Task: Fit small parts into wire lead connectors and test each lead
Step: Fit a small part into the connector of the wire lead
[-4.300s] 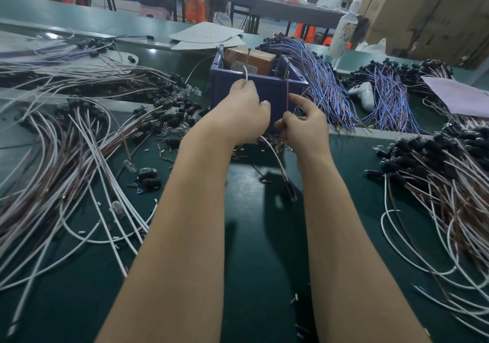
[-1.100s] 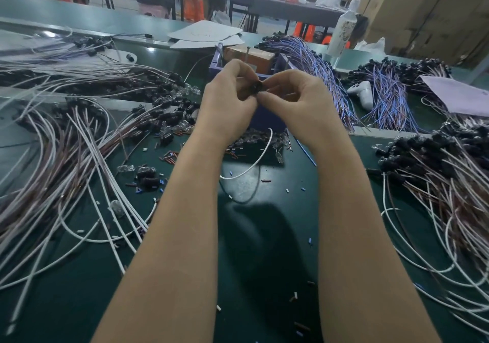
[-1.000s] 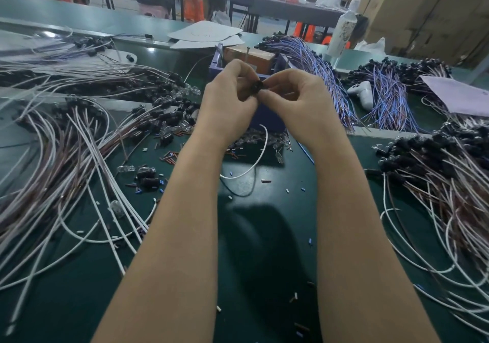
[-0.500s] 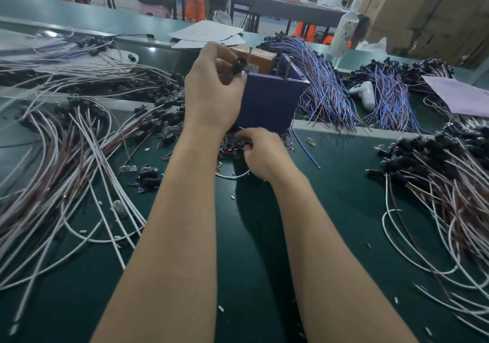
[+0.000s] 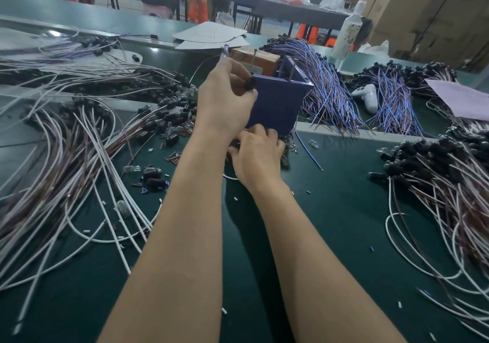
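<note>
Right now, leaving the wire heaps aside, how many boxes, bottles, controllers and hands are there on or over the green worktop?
Blue plastic box: 1
Brown cardboard box: 1
Clear plastic bottle: 1
White handheld controller: 1
Hands: 2, left hand pinching a black connector, right hand among small loose parts
Total: 6

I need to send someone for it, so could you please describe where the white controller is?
Find the blue box on the green bench. Right of it lie two bundles of blue wires; the controller sits between them, the only solid white lump among thin strands.
</note>
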The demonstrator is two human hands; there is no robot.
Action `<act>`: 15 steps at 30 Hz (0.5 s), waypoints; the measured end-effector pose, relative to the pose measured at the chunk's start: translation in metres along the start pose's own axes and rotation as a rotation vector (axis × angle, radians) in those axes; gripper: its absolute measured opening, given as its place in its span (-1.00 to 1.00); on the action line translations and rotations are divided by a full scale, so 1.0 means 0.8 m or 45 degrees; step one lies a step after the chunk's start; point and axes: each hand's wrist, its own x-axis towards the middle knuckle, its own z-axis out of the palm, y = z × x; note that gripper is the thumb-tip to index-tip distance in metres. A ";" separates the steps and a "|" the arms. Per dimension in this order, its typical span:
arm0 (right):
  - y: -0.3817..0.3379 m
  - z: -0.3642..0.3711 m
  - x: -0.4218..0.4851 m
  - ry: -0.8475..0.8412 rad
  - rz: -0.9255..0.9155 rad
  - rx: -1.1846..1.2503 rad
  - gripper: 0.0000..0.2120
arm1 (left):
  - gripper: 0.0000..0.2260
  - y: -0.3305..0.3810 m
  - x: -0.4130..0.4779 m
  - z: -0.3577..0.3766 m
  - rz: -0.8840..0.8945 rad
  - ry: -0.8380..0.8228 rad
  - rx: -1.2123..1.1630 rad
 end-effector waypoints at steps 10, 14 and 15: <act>0.013 -0.024 0.007 -0.187 0.059 -0.071 -0.80 | -0.84 -0.003 -0.002 0.001 -0.018 -0.052 0.002; 0.010 -0.031 0.008 -0.330 0.098 -0.084 -0.76 | -0.84 -0.003 -0.003 0.001 -0.020 -0.058 -0.009; 0.009 -0.031 0.008 -0.343 0.101 -0.080 -0.75 | -0.84 -0.003 -0.003 0.001 -0.020 -0.061 -0.009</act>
